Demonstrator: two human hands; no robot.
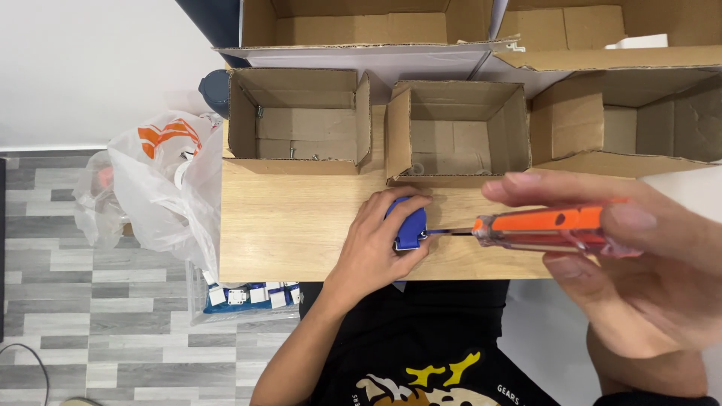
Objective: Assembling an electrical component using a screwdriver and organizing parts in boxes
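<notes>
From the head camera, looking straight down: the left hand [374, 244] presses a small blue plastic part [410, 224] onto the light wooden tabletop [293, 225], fingers curled over its top and thumb tucked against its near side, so the part sits pinned just in front of the middle box. The right hand [639, 263] comes in from the right, close to the lens and a bit blurred, its fingers and thumb wrapped around the orange, clear-handled screwdriver [545, 229]. The dark shaft runs level to the left and its tip meets the right face of the blue part.

Behind the hands stand open brown cardboard boxes: the left cardboard box [297, 120] shows a few small metal bits along its floor, the middle cardboard box [459, 135] looks almost bare. To the left a white plastic bag with orange print [162, 180] hangs off the table's edge, and below it a clear tray of small blue-and-white parts [248, 295] rests low by the grey plank floor.

Judging by this, the screw work on this piece is under way, not finished: the tool is engaged, the part has not gone into any box, and more pieces wait in the tray.
</notes>
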